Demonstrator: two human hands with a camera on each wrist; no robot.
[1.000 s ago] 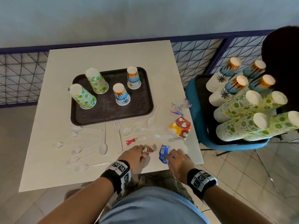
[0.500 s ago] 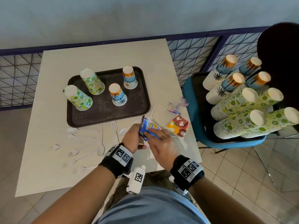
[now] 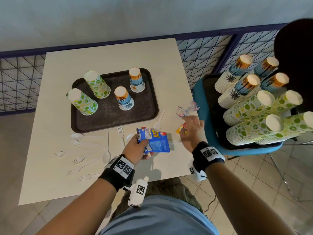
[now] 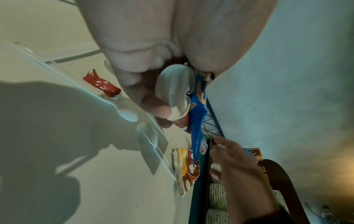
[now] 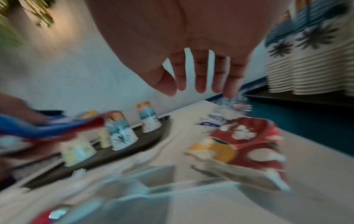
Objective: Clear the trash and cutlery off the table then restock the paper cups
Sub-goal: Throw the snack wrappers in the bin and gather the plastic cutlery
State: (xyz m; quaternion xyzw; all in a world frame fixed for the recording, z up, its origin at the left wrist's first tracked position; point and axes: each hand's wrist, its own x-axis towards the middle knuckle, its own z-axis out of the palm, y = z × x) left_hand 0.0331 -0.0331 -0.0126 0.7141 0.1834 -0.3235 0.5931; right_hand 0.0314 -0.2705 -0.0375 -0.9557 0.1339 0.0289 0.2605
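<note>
Since the earlier frame, right hand (image 3: 191, 131) is no longer on the blue wrapper (image 3: 155, 141); it is now reaching out over the red and yellow wrapper (image 5: 243, 150) near the right edge of the table (image 3: 50, 133). Fingers (image 5: 201, 75) are spreading straight and apart, holding nothing. Whether they are touching the wrapper below cannot be told; the right wrist view is blurring.

Left hand (image 3: 137, 150) is gripping the blue wrapper, fingers curling round it, above the table's near edge. Left wrist view is showing crumpled white scraps (image 4: 176, 94) bunching in the same grip against the wrapper.

A small red wrapper (image 4: 101, 86) is lying on the table among clear plastic spoons and forks (image 3: 81, 158), which are spreading across the near left part. A clear crinkled wrapper (image 3: 188, 109) is sitting just beyond the right hand.

Four upturned paper cups (image 3: 124, 98) are standing on the dark tray (image 3: 110, 116). Cup stacks (image 3: 250, 109) are lying on a tray on the blue chair (image 3: 199, 92) beside the table.
</note>
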